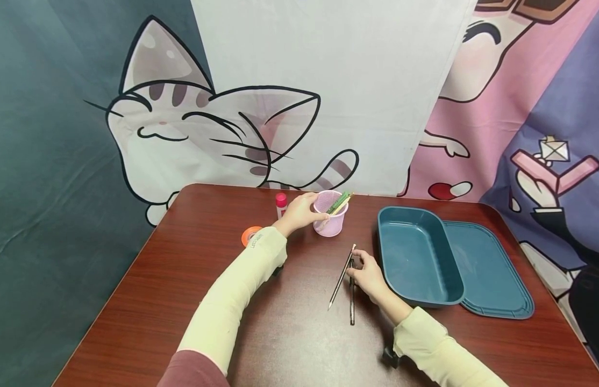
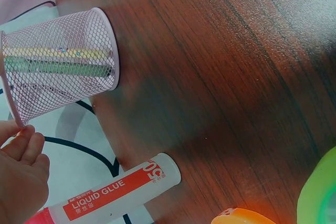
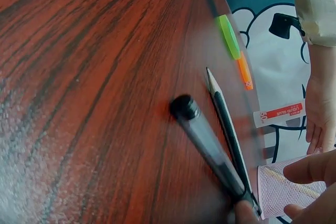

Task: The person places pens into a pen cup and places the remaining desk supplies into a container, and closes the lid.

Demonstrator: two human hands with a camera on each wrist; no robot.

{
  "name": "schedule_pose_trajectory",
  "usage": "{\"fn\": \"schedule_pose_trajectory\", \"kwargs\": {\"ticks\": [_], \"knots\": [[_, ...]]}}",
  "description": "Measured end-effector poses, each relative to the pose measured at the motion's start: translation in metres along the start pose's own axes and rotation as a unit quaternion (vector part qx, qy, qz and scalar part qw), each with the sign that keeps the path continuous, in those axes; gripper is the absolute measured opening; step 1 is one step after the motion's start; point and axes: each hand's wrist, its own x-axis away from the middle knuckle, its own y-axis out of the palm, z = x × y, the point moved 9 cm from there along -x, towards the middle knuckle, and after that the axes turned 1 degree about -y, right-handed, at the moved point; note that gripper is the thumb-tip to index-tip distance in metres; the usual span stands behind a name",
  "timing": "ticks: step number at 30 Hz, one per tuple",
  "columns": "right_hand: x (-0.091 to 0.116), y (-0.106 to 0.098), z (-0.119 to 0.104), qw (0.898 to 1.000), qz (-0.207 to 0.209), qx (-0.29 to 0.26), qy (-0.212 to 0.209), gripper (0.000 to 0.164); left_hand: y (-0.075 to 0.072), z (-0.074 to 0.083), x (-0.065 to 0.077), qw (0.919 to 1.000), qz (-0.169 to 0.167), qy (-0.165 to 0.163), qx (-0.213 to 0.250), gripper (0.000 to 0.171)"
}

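My left hand (image 1: 299, 213) grips the rim of a pink mesh pen cup (image 1: 329, 227). Green and yellow sticks (image 1: 339, 204) stand in this cup, leaning to the right. My right hand (image 1: 369, 274) is over a black pen (image 1: 352, 301) and a dark pencil (image 1: 339, 285) lying close together. Its thumb touches the pen near one end in the right wrist view, while the other fingers are spread away from it. The pencil's sharpened tip (image 3: 210, 75) is in plain sight; its other end is partly hidden by the hand.
A liquid glue bottle (image 2: 118, 190) with a red cap stands left of the cup. An orange ring-shaped roll (image 1: 249, 234) and a green round item (image 2: 317, 192) are near my left sleeve. To the right, a blue-green box (image 1: 420, 258) overlaps its flat lid (image 1: 498, 274).
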Motion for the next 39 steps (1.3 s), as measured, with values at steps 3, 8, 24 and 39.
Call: {"fn": "schedule_pose_trajectory", "kwargs": {"ticks": [3, 8, 24, 39], "knots": [[-0.001, 0.003, 0.004, 0.999, -0.014, -0.026, 0.013, 0.049, -0.001, 0.001, 0.0, 1.0, 0.003, 0.005, -0.003, 0.064], [-0.003, 0.006, 0.008, 0.999, -0.025, -0.035, 0.015, 0.044, -0.001, 0.001, 0.0, 1.0, 0.004, 0.007, -0.004, 0.064], [-0.007, 0.015, 0.013, 0.998, -0.059, 0.012, -0.014, 0.043, 0.0, -0.001, 0.0, 1.0, -0.001, 0.001, 0.002, 0.067], [-0.002, 0.016, -0.006, 0.971, -0.053, 0.195, -0.127, 0.028, 0.0, -0.002, 0.0, 1.0, 0.005, 0.006, 0.001, 0.065]]}}
